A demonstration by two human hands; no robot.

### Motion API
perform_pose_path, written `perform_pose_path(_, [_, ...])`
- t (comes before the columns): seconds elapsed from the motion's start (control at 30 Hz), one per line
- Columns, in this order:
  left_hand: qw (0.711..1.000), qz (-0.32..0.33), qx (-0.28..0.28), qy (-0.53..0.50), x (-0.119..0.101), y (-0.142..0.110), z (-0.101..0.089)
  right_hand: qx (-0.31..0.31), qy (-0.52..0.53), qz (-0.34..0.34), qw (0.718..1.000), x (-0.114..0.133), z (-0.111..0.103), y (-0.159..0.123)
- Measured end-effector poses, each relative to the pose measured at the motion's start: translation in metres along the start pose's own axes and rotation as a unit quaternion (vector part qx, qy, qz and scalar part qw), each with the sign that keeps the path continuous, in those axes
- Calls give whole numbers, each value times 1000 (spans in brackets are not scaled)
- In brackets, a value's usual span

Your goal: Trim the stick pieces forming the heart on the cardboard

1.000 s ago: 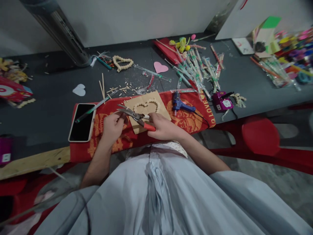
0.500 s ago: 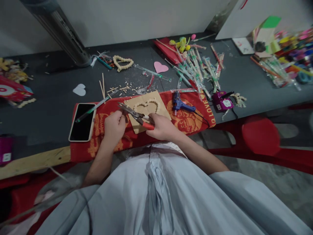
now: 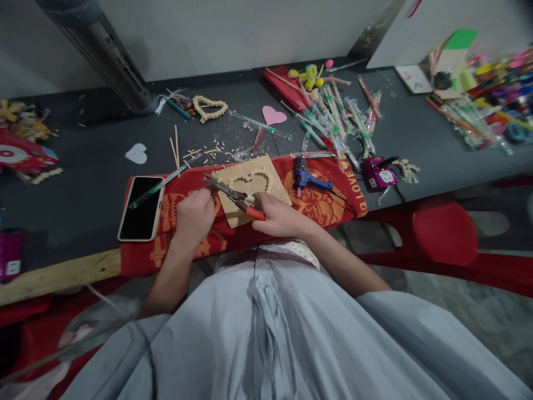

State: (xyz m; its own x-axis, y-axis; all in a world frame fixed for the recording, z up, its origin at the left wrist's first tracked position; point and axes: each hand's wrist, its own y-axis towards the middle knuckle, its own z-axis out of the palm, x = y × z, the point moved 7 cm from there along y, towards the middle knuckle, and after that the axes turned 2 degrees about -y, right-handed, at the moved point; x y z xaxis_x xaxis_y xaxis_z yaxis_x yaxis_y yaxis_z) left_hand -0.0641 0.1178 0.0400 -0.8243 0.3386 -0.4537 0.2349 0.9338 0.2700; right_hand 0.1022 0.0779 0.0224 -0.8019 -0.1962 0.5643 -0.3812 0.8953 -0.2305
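Observation:
My right hand point(image 3: 280, 215) is closed round the red-handled pliers point(image 3: 238, 196), whose jaws point left toward my other hand. My left hand point(image 3: 195, 212) is closed, fingers pinched near the jaw tips; whatever they hold is hidden or too small to name. Under the pliers lies a square tan board point(image 3: 277, 166) bearing a heart outline point(image 3: 270, 180) built of small pale stick pieces. A red towel point(image 3: 175, 233) with orange print spreads beneath the board. To the right of the board, a blue glue gun point(image 3: 310, 179) rests on the towel.
A phone point(image 3: 140, 208) with a green-wrapped stick across it lies at left. Behind are loose sticks point(image 3: 176, 147), cut bits, a finished-looking heart frame point(image 3: 210, 108), and a pink paper heart point(image 3: 273, 115). Wrapped chopsticks point(image 3: 333, 114) and a purple box point(image 3: 378, 172) stand toward the right.
The pliers and my right hand have shifted very slightly right. My left hand stays pinched near the jaws, almost unmoved.

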Motion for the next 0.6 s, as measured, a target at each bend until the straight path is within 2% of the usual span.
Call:
perform_pose_path(0.2, [997, -10, -24, -68, 2, 2, -7, 4, 6, -11, 1000, 4, -5, -2])
perform_pose_path(0.3, [990, -20, -1, -138, 1, 2, -8, 3, 5, -26, 1000, 5, -6, -2])
perform_pose_path(0.47, [945, -86, 72, -306, 5, 0, 3, -12, -5, -43, 999, 3, -9, -3])
perform_pose_path(0.6, [917, -123, 92, -368, 13, -1, 13, -22, -10, -28, 999, 2, -8, -2])
